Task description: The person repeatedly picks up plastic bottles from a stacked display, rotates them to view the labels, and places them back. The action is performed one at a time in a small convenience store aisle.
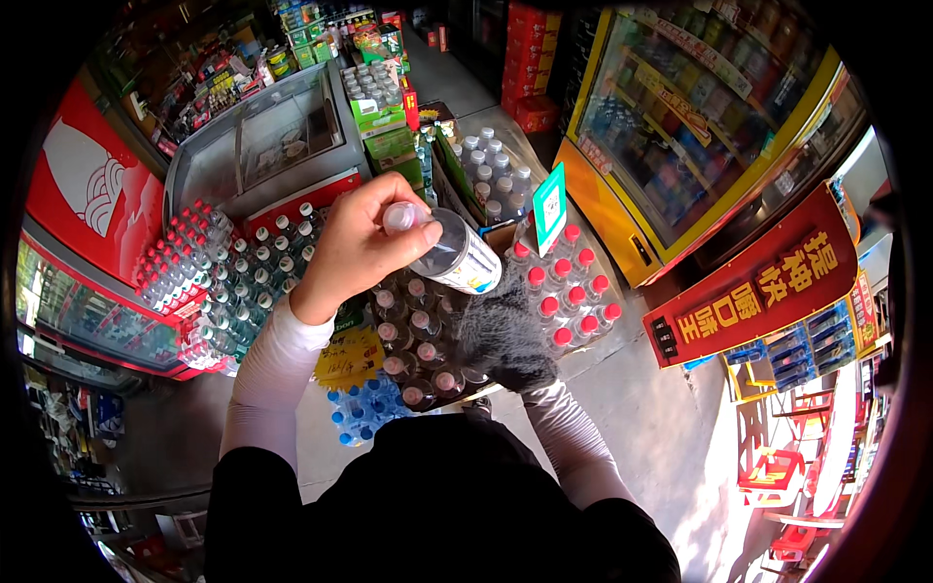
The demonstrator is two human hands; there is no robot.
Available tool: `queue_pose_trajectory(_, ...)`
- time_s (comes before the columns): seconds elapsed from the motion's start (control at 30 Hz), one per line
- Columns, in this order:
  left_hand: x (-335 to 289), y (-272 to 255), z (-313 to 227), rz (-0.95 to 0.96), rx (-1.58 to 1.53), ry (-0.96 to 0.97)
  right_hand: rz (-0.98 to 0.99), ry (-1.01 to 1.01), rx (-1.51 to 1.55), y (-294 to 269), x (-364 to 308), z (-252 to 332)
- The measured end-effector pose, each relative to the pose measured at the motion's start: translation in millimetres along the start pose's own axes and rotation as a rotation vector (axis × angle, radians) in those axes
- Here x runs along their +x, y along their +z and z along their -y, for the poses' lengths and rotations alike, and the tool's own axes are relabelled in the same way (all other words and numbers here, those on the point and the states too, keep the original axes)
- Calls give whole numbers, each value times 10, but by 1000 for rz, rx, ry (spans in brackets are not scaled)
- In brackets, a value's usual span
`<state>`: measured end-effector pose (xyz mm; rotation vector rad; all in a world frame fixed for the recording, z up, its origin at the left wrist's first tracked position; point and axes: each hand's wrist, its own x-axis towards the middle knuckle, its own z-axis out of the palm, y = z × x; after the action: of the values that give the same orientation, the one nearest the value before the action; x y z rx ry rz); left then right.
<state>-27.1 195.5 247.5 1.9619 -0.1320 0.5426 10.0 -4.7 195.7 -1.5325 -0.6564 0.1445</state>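
Note:
My left hand [374,233] is closed around the neck of a clear plastic bottle [453,251], which lies tilted with its pale cap toward my fingers and its base pointing right. A white, blue and yellow label wraps its lower part. Just below the base is my right hand [530,374], wrapped in a dark grey, fuzzy cloth [491,325] that hides the fingers. Beneath both hands stand packed bottles with pale caps [420,321]. To the right is a block of bottles with red caps [564,290], with a green and white code card [549,209] upright behind them.
A glass-topped freezer [262,136] stands at the far left, a yellow-framed drinks fridge [690,126] at the right. Green-capped bottle packs [248,272], blue-capped bottles [367,408] and a yellow price sign [348,358] flank the stack. A red banner [758,287] hangs right.

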Motion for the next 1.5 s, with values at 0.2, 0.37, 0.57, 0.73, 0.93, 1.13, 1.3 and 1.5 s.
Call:
queue_pose_trajectory(0.2, 32, 60, 42, 16, 77, -31, 488, -346, -1081, -426, -144, -592)
queue_pose_trajectory(0.37, -30, 265, 10, 55, 250, 256, 1, -150, -586, -541, 17, -493)
queue_pose_trajectory(0.57, -52, 499, 42, 87, 512, 499, 81, -390, -633, -348, 175, 295)
queue_pose_trajectory(0.73, -2, 366, 12, 136, 524, 416, 234, -541, -926, -563, 191, 255)
queue_pose_trajectory(0.93, 441, 238, 194, -57, 562, 362, 263, -295, -1234, -1141, -178, -116)
queue_pose_trajectory(1.13, 870, 354, 1143, -58, 584, 174, -1, 69, -790, -1451, -881, -292)
queue_pose_trajectory(1.3, 873, 613, 2029, 23, 726, 27, -60, 247, -760, -1643, -1165, -337)
queue_pose_trajectory(1.5, 874, 871, 2575, 116, 809, -55, -103, 299, -753, -1795, -1152, -347)
